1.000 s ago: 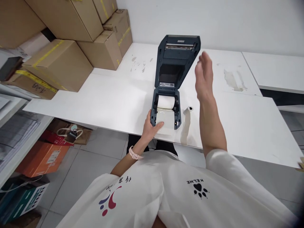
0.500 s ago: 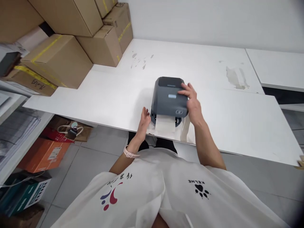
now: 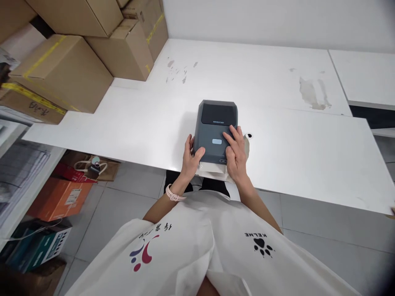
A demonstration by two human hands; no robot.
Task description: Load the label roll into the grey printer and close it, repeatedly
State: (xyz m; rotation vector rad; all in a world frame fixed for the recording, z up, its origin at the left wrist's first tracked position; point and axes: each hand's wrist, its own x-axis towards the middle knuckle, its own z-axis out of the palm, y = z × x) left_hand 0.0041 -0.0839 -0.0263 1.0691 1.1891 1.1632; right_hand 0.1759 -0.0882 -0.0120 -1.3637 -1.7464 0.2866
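A dark grey label printer (image 3: 216, 131) sits near the front edge of the white table, its lid down. White label paper (image 3: 212, 167) sticks out of its front. My left hand (image 3: 190, 158) grips the front left corner, thumb on top and fingers along the side. On the right part of the lid lies my right hand (image 3: 236, 152), its fingers spread over the surface. Beside it, partly hidden by that hand, a pale paper strip (image 3: 247, 146) shows, with a small white piece with a dark centre (image 3: 249, 135) at its far end.
Cardboard boxes (image 3: 64, 70) with yellow tape are stacked at the table's back left. A wall stands behind the white table (image 3: 277, 156). At the lower left, an orange box (image 3: 63, 199) and a green box (image 3: 40, 246) stand near a shelf (image 3: 33, 185).
The printer's lid has come down over the front, covering most of the label paper. My left hand has closed on the front left corner. My right hand has moved left and lower on the lid.
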